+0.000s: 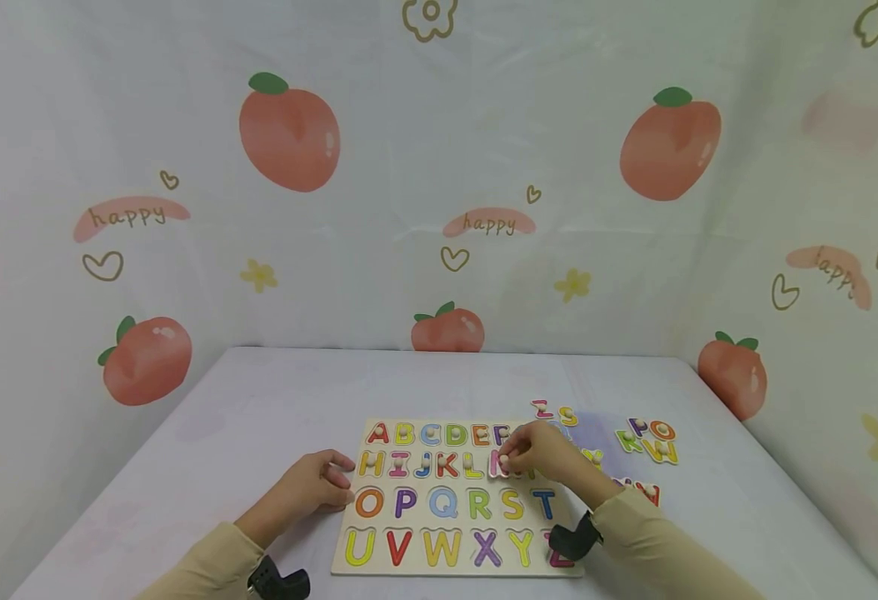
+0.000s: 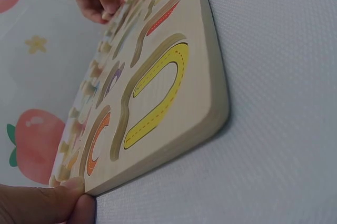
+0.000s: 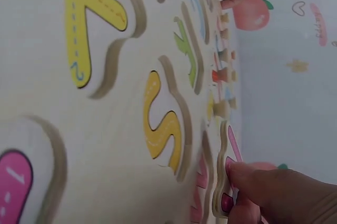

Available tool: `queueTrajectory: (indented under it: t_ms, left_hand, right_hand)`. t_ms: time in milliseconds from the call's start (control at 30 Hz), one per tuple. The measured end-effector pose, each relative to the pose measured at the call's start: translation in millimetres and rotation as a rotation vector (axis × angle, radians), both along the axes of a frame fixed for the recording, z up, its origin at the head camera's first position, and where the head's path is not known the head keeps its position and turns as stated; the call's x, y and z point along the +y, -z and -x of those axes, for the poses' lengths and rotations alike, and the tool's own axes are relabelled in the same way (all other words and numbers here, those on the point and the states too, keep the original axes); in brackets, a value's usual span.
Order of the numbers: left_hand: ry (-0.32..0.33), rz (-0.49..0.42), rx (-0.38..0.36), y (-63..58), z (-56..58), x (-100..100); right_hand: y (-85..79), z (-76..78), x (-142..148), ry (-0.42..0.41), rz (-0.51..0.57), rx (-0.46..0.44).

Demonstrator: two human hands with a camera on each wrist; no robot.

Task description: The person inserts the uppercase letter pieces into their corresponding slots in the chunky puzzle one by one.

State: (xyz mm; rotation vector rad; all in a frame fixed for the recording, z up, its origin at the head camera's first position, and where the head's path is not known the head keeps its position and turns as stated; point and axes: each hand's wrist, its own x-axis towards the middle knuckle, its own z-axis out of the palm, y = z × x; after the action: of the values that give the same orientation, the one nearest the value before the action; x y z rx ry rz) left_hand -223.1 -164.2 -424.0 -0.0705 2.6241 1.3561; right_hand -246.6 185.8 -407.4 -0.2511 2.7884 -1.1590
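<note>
Pinching one pink letter piece, my right hand has its thumb and bent fingertips closed together on it; whether they grip it by a knob, I cannot tell.

Position of piece: over the second row of the wooden alphabet board, towards the right end, tilted beside a pink recess. Contact with the board: cannot tell.

My left hand: at the board's left edge, fingers loosely bent and partly spread, thumb and one fingertip touching the rim; nothing lifted in it.

Board: one, pale wood, flat on the white table. Top row, A to F in view, set with knobbed letters. Second row, H to L, likewise. Third and fourth rows: recesses with printed letters, among them an orange O, a yellow U and a red V.

Loose letters, beyond and to the right of the board: a pink one just beside a yellow S; a purple P, an orange O-shaped letter, a green R and a yellow W in one cluster; a red letter near my right sleeve.

Backdrop: white cloth, printed with peaches.
</note>
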Motion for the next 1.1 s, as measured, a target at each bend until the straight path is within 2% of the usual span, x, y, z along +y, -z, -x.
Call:
queueTrajectory:
  t_ms: [233,533,1100]
  left_hand:
    - [0.001,-0.007,-0.005,-1.2,-0.8,-0.1]
    - [0.003,-0.004,-0.004,-2.2,-1.8,-0.7]
    - [0.008,-0.014,-0.016,-3.9,-1.8,0.3]
  right_hand:
    - [6.5,2.0,-5.9,0.044,-0.024,-0.006]
    - [4.9,2.6,-6.6,0.065,-0.032,-0.035]
    - [6.3,5.2,-5.2,0.065,-0.041,-0.089]
